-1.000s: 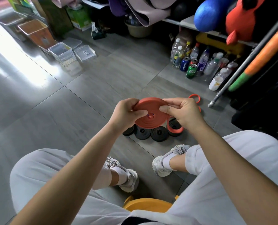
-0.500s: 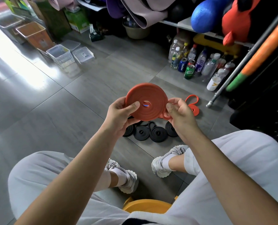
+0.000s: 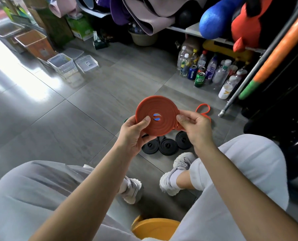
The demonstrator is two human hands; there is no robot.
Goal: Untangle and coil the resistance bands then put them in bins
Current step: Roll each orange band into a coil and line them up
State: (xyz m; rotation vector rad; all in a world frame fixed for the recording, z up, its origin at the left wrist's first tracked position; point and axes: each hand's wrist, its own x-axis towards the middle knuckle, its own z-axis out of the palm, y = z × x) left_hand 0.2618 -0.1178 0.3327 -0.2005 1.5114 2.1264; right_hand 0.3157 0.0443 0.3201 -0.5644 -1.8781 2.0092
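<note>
We hold the orange-red band [image 3: 162,108] up in front of us over the floor [image 3: 75,119], wound into a flat disc. Our left hand [image 3: 132,134] grips its lower left edge, thumb pressed on the face and the other fingers curled behind. Our right hand [image 3: 195,127] pinches the rim on the right, where the unwound end leaves the coil. That loose tail [image 3: 203,108] lies looped on the floor beyond the right hand, so we judge this coil nearly wound but not finished.

Three black coils [image 3: 168,146] sit side by side on the floor just past our shoes, wound but not yet binned. The clear bins [image 3: 63,65] and the orange bin [image 3: 35,44] stand well apart to the left, and no band shows in them. Binning therefore seems wholly left to do.

Of the writing, only "PEPSI" on the blue can [image 3: 192,73] reads clearly. The green can [image 3: 199,80] beside it and the bottle labels are too small to make out.
</note>
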